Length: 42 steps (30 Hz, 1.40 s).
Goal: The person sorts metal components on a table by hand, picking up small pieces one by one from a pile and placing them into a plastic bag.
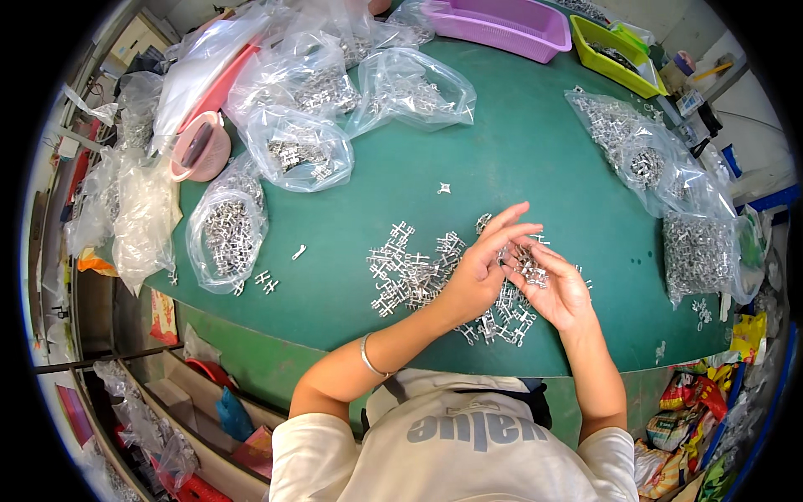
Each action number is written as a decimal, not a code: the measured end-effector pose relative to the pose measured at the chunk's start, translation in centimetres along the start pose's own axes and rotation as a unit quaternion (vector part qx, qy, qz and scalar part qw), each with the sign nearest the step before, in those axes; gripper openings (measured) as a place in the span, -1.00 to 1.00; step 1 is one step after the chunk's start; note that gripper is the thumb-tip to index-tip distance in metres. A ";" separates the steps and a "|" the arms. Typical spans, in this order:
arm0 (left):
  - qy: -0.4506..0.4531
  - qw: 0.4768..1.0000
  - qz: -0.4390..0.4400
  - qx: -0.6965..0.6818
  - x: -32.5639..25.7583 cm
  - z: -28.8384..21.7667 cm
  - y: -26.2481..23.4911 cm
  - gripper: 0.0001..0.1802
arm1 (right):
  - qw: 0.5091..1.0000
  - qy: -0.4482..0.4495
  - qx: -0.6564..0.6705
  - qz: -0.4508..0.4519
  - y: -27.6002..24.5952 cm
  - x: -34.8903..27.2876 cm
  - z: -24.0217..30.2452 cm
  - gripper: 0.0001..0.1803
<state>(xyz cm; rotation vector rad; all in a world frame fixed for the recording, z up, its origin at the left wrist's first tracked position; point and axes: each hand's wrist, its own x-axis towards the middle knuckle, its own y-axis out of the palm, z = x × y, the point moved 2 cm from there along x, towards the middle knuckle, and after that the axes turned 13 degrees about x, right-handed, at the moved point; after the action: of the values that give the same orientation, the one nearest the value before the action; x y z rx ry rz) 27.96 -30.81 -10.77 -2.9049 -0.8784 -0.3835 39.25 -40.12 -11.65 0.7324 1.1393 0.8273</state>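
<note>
Several small silver metal pieces (530,269), H-shaped with little hooked ends, lie in my right hand (562,293), which is cupped palm up around them. My left hand (478,272) reaches over from the left, with its fingers stretched out and apart above the cupped palm. Its thumb side is close to the held pieces; whether it touches them I cannot tell. Under and beside both hands spreads a loose pile of the same metal pieces (406,272) on the green table (351,222). A bracelet circles my left forearm.
Clear plastic bags of metal pieces (227,234) stand at the left and back, others (698,251) at the right. A pink basket (203,149) is at the left. A purple basket (510,29) and a yellow-green basket (615,60) sit at the far edge. Single pieces (444,188) lie scattered.
</note>
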 end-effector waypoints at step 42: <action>0.046 0.939 -0.111 0.322 0.3 0.4 -1.6 -0.63 | 0.982 0.023 0.152 0.111 1.2 -0.5 1.0 -0.29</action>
<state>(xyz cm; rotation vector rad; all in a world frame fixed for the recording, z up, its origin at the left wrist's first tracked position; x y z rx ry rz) 27.43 -29.27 -11.06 -2.1833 -1.0743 -0.1905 39.86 -40.00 -10.16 1.1136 1.2561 0.8691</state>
